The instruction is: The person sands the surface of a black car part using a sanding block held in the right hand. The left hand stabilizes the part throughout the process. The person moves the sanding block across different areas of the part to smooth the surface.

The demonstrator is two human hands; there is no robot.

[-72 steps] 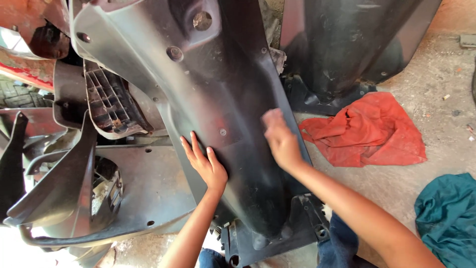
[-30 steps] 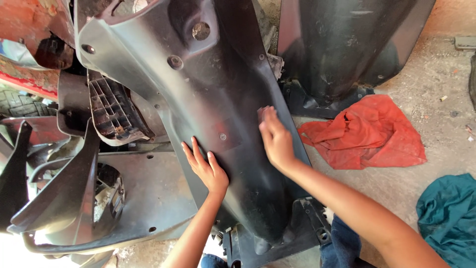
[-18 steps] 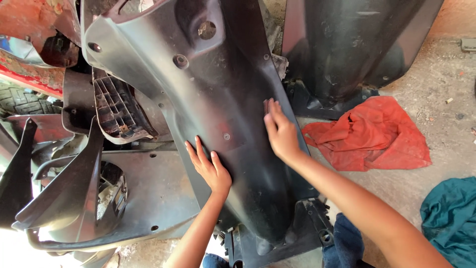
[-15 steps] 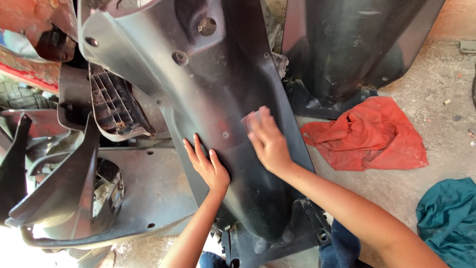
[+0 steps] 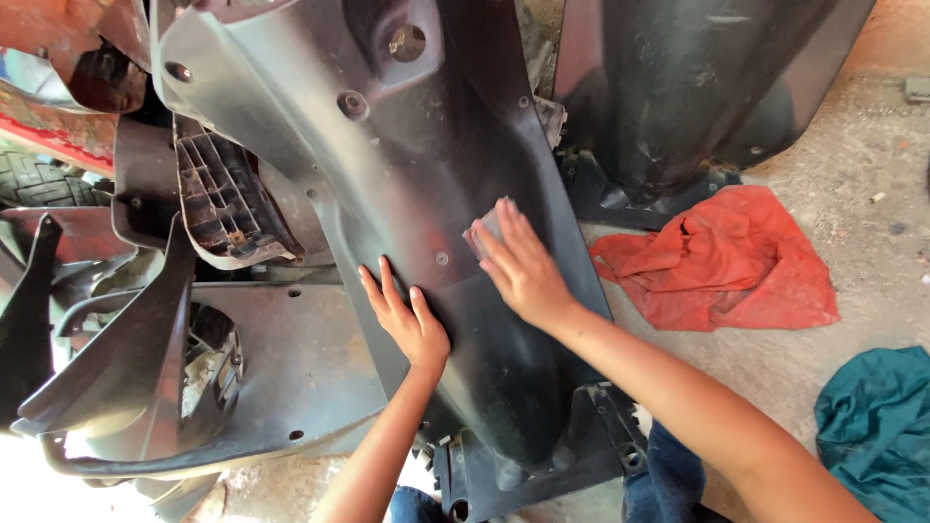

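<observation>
The right hand (image 5: 523,269) lies flat on the big black scooter body panel (image 5: 426,145), fingers together and pointing up the slope, pressing a small grey pad, apparently a piece of sandpaper (image 5: 487,229), against the plastic; only the pad's upper corner shows past the fingertips. Over the last couple of seconds this hand has slid back and forth across the same band of the panel: half a second ago it sat a little to the left, and before that higher and to the right. That looks like rubbing strokes over the middle of the panel, which appears dull and scuffed there.

The left hand (image 5: 412,320) is spread open, palm down on the panel just below and left of the right hand, holding nothing; it has barely moved, and seems to steady the part.

Outward from the panel: its right edge runs close past the right wrist, and beyond it an orange-red rag (image 5: 722,257) lies crumpled on the concrete floor (image 5: 862,194), with a teal cloth (image 5: 877,431) lower right. Another dark curved panel (image 5: 678,87) stands up behind the rag. Left of the main panel sit a grey ribbed grille piece (image 5: 218,199) and a flat grey floorboard panel (image 5: 291,378), touching or tucked under it. Open surface for strokes lies upward toward two screw bosses (image 5: 407,42) and downward toward the panel's narrow end.
</observation>
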